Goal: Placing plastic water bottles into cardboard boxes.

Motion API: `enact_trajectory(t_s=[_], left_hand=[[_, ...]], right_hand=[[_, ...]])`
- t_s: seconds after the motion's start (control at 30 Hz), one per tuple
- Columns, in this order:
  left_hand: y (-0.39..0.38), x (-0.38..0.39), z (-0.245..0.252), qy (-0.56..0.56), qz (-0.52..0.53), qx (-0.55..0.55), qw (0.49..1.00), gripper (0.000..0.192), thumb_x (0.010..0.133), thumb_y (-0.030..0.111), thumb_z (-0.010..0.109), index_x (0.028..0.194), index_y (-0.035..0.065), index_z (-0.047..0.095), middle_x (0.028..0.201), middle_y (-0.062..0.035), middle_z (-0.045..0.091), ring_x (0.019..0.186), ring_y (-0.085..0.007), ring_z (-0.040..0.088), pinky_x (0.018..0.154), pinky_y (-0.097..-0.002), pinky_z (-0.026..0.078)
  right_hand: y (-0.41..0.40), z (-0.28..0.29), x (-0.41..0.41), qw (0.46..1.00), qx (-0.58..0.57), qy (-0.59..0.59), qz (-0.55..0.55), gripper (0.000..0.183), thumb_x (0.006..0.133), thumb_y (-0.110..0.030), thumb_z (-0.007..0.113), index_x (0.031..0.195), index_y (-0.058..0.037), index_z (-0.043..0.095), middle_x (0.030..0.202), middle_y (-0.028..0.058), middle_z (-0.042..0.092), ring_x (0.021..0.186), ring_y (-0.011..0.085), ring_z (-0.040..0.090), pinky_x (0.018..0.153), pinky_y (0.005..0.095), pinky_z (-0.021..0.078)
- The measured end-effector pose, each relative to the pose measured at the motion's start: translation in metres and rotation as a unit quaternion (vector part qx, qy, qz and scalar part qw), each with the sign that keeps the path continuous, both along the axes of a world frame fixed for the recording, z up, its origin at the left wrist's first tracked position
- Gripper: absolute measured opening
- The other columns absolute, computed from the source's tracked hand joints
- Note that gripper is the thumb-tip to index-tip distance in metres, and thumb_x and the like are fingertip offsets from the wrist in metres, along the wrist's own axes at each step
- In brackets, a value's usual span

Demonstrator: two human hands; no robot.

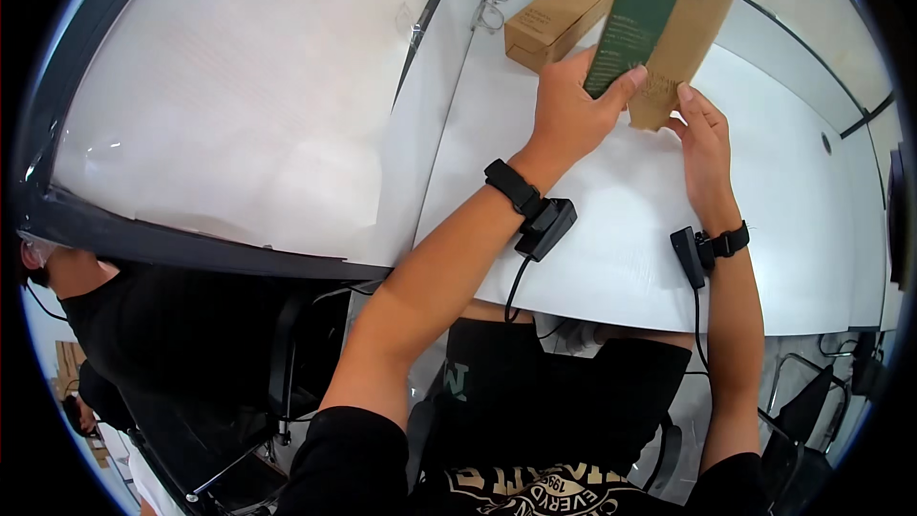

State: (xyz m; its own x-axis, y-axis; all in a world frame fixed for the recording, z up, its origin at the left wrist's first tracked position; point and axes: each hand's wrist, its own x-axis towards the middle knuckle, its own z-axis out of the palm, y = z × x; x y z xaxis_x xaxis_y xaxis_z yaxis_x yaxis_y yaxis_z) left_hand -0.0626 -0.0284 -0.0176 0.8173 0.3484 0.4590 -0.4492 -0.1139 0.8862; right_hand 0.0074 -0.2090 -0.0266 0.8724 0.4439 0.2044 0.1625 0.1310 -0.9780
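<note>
My left hand [580, 104] grips a green and brown cardboard box [663, 29] by its left side near the lower end, thumb across the printed face. The box is raised over the white desk [609, 258] and tilted, its far end cut off by the top of the view. At its lower right edge, the fingertips of my right hand [702, 122] touch the brown cardboard. That lower end looks ragged or flap-like; whether it is open I cannot tell. Behind my left hand, a closed brown cardboard box [559, 18] bearing writing lies on the desk.
Clear-framed glasses [491, 8] rest in the desk's back left corner. A partition [430, 122] borders the desk on the left. Black devices with cables [548, 229] are strapped to both wrists. A person in black [193, 344] sits at left. A black chair [802, 408] stands at lower right.
</note>
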Motion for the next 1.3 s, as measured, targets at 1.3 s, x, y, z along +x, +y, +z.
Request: enact_trajectory(t_s=[1.3], left_hand=[[0.010,0.003,0.001,-0.014,0.019,0.018,1.000,0.029,0.087,0.033,0.080,0.093,0.0046,0.075,0.067,-0.0023,0.071,0.056,-0.0111,0.066,0.053,-0.0271,0.051]], right_hand=[[0.007,0.006,-0.007,0.997,-0.046,0.024,0.053,0.041,0.102,-0.035,0.065,0.125,-0.0010,0.068,0.107,0.0036,0.072,0.089,0.0095,0.063,0.075,0.0262,0.0462]])
